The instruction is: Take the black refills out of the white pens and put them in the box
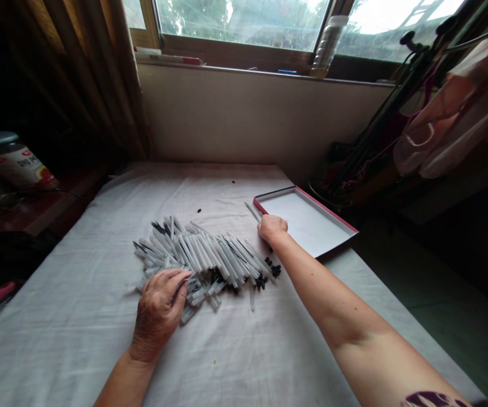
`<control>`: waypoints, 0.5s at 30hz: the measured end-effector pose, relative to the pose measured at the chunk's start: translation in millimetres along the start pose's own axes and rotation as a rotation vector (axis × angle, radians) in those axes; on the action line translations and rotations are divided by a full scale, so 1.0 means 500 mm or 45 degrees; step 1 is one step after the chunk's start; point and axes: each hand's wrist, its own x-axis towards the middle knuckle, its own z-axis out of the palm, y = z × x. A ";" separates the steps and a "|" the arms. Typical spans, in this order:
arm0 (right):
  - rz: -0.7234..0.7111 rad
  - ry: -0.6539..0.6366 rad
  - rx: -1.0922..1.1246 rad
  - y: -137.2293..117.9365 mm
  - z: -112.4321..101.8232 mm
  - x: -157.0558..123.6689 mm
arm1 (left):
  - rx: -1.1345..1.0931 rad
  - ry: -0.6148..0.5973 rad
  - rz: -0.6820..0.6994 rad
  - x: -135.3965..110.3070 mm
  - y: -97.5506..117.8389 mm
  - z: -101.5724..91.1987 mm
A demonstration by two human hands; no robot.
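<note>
A heap of clear plastic pen barrels (205, 254) lies in the middle of a table covered with a white cloth (78, 316). My left hand (159, 308) rests palm down at the heap's near left edge, its fingers bent onto a few barrels. My right hand (272, 228) reaches to the heap's far right end, fingers curled at the corner of a shallow red-edged box lid (312, 226); what it holds is hidden. One loose barrel (252, 212) lies just beyond that hand. Small black pen caps (269, 271) sit by the heap's right end.
The box lid overhangs the table's right edge. A wall and windowsill with a plastic bottle (327, 45) stand behind. A curtain (78, 73) hangs at the left, beside a jar (13, 161) on a dark side table. Clothes and a rack (439, 113) fill the right.
</note>
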 end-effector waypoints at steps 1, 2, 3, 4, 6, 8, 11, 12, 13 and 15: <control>0.003 -0.003 0.004 -0.002 -0.002 0.001 | -0.001 0.002 0.007 0.000 0.000 0.000; 0.003 -0.002 0.011 -0.003 -0.006 0.000 | -0.002 0.007 0.017 0.000 0.000 -0.001; -0.003 0.006 0.022 -0.003 -0.011 -0.005 | -0.001 0.016 0.026 0.001 0.000 -0.001; -0.016 0.022 0.037 -0.003 -0.017 -0.014 | 0.001 0.021 0.033 0.001 0.000 -0.002; -0.065 0.079 0.078 0.003 -0.028 -0.044 | -0.001 0.025 0.041 0.002 0.002 -0.004; -0.153 0.170 0.171 0.015 -0.032 -0.093 | -0.004 0.027 0.053 0.003 0.008 -0.006; -0.446 0.373 0.751 0.037 -0.019 -0.185 | 0.018 0.093 0.042 0.005 0.025 -0.010; -0.526 0.356 0.949 0.044 -0.011 -0.216 | 0.029 0.128 0.025 0.005 0.032 -0.011; -0.601 0.300 1.118 0.049 -0.002 -0.245 | 0.038 0.160 0.009 0.005 0.039 -0.013; -0.656 0.190 1.335 0.055 0.013 -0.293 | 0.044 0.201 0.001 0.005 0.050 -0.016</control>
